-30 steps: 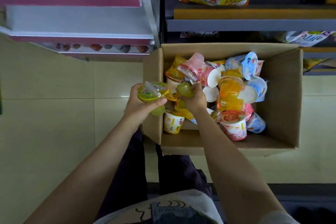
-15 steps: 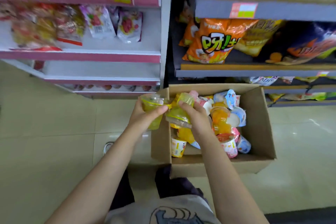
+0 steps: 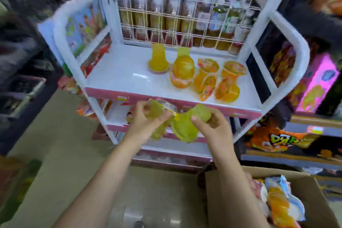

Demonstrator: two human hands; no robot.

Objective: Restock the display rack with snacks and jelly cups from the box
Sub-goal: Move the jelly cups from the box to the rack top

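Both hands are up in front of the white display rack with pink shelf edges (image 3: 174, 98), each carrying a translucent green plastic jelly cup. The left hand (image 3: 146, 122) has its fingers curled round one green jelly cup (image 3: 157, 111), and the right hand (image 3: 212, 126) grips a second green jelly cup (image 3: 187, 127) with thumb and fingers wrapped about it; the two cups sit just below the front lip of the top shelf, not yet set down

On that shelf a cluster of orange and yellow jelly cups (image 3: 201, 74) already stands toward the right, some upright and some tipped, while the left half of the shelf shows bare white board. The brown cardboard box (image 3: 222, 200) at lower right holds more packets and cups, so I judge the restocking partly done with a fair share left

Motion blur smears nearly all print; only bold lettering on an orange snack bag (image 3: 277, 139) at right shows, and I cannot read it with confidence
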